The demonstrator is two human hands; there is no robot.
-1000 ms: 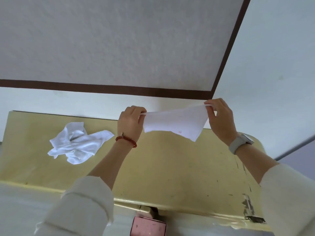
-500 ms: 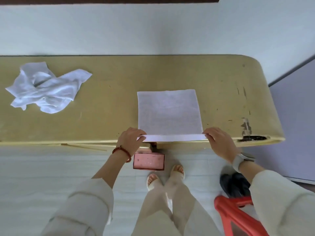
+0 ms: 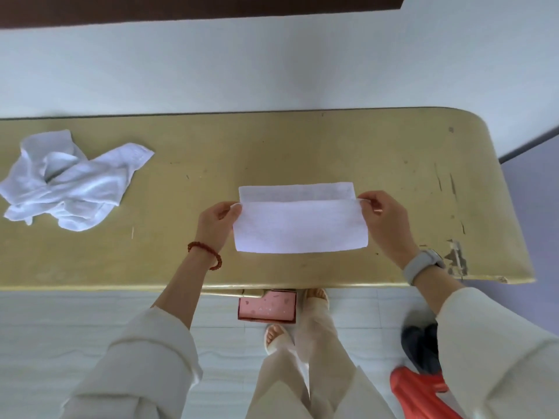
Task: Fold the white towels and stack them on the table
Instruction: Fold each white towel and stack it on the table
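- Table (image 3: 272, 152): long, yellow-tan top with a rounded right end; scratches and chipped finish near its right front edge. Set against a white wall.
- Pile (image 3: 69, 182): crumpled white towels, unfolded, on the table's left end, well apart from the hands.
- Towel (image 3: 299, 225): white, flat, at the middle of the table. Near half lies doubled over the far half; a narrow strip of the lower layer shows beyond the upper layer's far edge. Fold runs along the near side, straight; side edges nearly aligned.
- Change: half a second ago the towel lay open as a full square, its near edge at the table's front edge with both hands there. That edge is now carried away from the person and over the cloth, nearly to the far edge, and the hands sit further in over the table. The pile has not moved.
- Left hand (image 3: 216, 222): fingers curled, thumb and forefinger pinching the upper layer's far left corner. Red bead bracelet (image 3: 205, 255) on the wrist.
- Right hand (image 3: 385, 222): fingers curled, pinching the upper layer's far right corner. Grey watch (image 3: 422, 266) on the wrist.
- Pink box (image 3: 267, 306): on the floor under the table's front edge, beside the person's feet.
- Red stool (image 3: 420, 394): partly visible, lower right, on the floor.
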